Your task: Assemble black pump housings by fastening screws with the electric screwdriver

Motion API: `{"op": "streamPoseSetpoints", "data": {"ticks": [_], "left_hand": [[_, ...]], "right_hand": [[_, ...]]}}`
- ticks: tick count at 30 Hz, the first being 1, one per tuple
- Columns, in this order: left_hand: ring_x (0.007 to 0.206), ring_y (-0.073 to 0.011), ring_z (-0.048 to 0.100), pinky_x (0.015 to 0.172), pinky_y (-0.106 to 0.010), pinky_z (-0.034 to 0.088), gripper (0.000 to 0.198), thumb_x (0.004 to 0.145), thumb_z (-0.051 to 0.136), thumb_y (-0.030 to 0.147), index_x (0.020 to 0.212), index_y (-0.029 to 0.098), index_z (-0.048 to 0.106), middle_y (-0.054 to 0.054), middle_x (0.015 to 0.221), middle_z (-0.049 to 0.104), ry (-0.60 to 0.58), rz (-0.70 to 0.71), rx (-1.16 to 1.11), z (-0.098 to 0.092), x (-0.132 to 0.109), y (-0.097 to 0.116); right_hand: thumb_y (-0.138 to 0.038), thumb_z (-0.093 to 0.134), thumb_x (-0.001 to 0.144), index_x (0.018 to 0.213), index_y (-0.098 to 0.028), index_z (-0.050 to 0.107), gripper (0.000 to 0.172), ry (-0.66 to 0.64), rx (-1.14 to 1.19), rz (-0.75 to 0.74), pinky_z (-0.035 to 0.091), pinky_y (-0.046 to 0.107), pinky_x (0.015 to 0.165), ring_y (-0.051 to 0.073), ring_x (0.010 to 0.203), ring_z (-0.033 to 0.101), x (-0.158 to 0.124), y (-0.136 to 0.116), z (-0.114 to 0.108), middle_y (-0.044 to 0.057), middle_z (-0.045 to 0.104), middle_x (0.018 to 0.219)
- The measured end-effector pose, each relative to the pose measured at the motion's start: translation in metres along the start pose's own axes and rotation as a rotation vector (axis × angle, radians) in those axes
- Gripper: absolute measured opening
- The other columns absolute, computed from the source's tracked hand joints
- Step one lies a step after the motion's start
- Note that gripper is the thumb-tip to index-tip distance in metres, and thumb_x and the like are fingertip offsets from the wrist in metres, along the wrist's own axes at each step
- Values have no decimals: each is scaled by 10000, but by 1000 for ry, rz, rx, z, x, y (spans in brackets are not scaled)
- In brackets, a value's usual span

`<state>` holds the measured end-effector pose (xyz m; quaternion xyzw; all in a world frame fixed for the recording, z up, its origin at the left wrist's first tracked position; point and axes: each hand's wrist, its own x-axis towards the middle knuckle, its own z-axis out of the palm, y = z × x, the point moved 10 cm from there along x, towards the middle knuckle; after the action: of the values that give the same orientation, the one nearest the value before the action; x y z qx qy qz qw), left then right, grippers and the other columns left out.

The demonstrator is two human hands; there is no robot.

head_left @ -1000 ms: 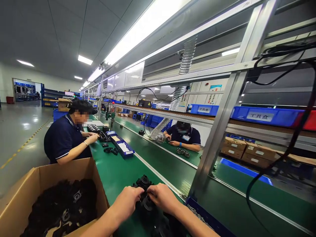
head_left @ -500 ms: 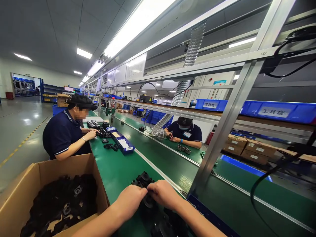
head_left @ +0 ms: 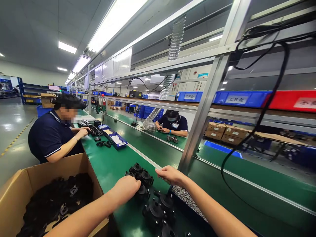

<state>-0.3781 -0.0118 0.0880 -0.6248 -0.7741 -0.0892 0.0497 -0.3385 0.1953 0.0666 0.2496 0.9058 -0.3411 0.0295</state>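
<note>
Over a cluster of black plastic housings [head_left: 146,177] on the green bench, my left hand [head_left: 127,188] is closed, its fingertips down at one housing. Whatever those fingers pinch is hidden. My right hand [head_left: 171,175] is raised to the right of the cluster, thumb and fingers pressed together. Anything between them is too small to make out. Below my right wrist lies a dark blue bin of metal screws [head_left: 186,199], partly covered by the forearm. More black housings [head_left: 155,210] stand nearer to me, several with small bright pins or screw heads on top.
At the left, an open cardboard box [head_left: 18,184] holds many black parts. A co-worker [head_left: 53,135] sits beyond it, handling black parts. Across the bench another person [head_left: 181,127] works. Blue trays [head_left: 118,141], a metal post [head_left: 197,131] and a hanging black cable [head_left: 247,138] stand around.
My hands, together over one housing before, are now apart. The right moved right and the left slightly left. The view turned right, showing more housings and the screw bin.
</note>
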Motion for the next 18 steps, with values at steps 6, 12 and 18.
{"op": "streamPoseSetpoints", "data": {"ticks": [6,12,18], "left_hand": [[954,-211,733,857,-295,570,506,900,465,8,1333,219,619,-86,1020,766,131,14,-145,-23,-8,-13],[870,-171,669,843,-289,555,481,905,487,98,1363,200,594,-48,973,714,431,-21,-533,-34,-28,-13],[748,-151,671,755,-270,566,380,864,605,169,1233,207,690,-6,858,744,533,-64,-810,-16,-34,-21]], "right_hand": [[-357,622,1025,1042,-139,672,224,75,13,-18,583,282,649,127,687,662,-13,7,-11,7,693,877],[-336,660,1000,1069,-143,688,207,114,-52,-118,604,381,819,189,893,703,0,-27,4,47,717,1032],[-353,643,1010,1132,-147,675,241,77,-119,-121,609,384,815,197,914,703,8,-32,13,60,707,1094]]}}
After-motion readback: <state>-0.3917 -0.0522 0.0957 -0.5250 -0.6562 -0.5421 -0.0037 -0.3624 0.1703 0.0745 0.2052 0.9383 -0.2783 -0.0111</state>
